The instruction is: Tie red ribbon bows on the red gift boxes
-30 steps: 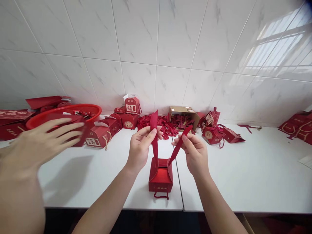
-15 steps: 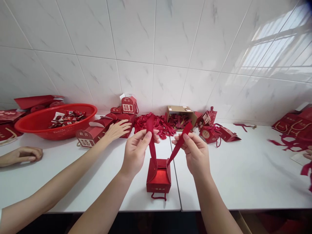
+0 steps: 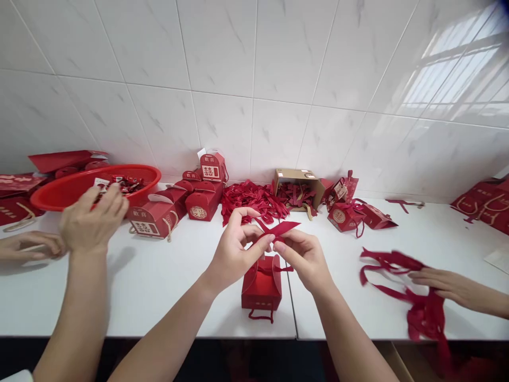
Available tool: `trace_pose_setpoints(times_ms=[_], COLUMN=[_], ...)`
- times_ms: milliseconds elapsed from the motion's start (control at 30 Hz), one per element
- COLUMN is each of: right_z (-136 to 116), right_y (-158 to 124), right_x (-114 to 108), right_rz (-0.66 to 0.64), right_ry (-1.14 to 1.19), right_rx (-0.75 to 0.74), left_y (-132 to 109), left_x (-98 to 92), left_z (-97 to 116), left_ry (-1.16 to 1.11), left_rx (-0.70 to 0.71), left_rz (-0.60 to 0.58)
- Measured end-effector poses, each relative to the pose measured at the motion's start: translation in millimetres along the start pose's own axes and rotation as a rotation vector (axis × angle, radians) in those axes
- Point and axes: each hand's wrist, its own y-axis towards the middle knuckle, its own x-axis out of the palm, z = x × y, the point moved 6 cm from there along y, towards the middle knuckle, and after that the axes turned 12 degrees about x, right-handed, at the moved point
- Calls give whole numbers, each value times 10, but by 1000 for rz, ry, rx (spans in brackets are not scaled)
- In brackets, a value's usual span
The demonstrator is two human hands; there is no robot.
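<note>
A small red gift box (image 3: 262, 286) stands on the white table (image 3: 167, 286) near its front edge. A red ribbon (image 3: 278, 230) runs up from the box. My left hand (image 3: 234, 252) and my right hand (image 3: 304, 257) are both pinched on the ribbon just above the box, fingers almost touching, with the ribbon ends crossed between them. A red cord handle hangs from the front of the box.
Another person's hands (image 3: 93, 217) reach toward a red basket (image 3: 59, 193) at the left. A third person's hand (image 3: 449, 286) drags loose ribbons (image 3: 421, 307) at the right. Finished red boxes (image 3: 159, 215), a ribbon pile (image 3: 250, 196) and a cardboard box (image 3: 296, 183) line the wall.
My hands came down and together, folding the two ribbon ends across each other above the box. The person at the left pulled a hand back toward the basket. A hand with ribbons appeared at the right.
</note>
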Motion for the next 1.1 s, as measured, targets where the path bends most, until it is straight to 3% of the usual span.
trace_pose_setpoints(times_ms=[133, 200, 367, 500, 600, 667, 733, 833, 900, 1000, 1100], right_z=[141, 160, 38, -36, -44, -43, -47, -22, 65, 336, 750], right_y=[38, 57, -3, -58, -67, -84, -116, -203, -308, -538, -835], right_x=[-51, -67, -63, -67, -66, -68, -92, -227, -378, -709, -1177], right_rz=[25, -39, -230, -189, -120, -68, 12, 221, 377, 568, 762], right_ry=[-3, -66, -548, -843, -943, -941, -870, -681, -615, -650, -741], right_rx=[55, 15, -370, -627, -679, -690, -684, -607, -520, -335, -83], left_y=[-22, -25, -7, 1, -11, -22, -36, -129, -256, -512, -836], left_x=[-16, -27, -113, -167, -157, -155, -191, -289, -387, -680, -1088], left_z=[-84, -148, -291, -297, -259, -213, -141, -1, 16, -143, -457], left_ry=[-26, -124, -309, -300, -267, -150, 88, 530, 727, 897, 1048], left_rx=[-65, -124, -274, -323, -304, -220, -58, 251, 366, 308, 103], left_rz=[-62, -99, -72, -21, -45, -72, -50, 76, 163, 262, 311])
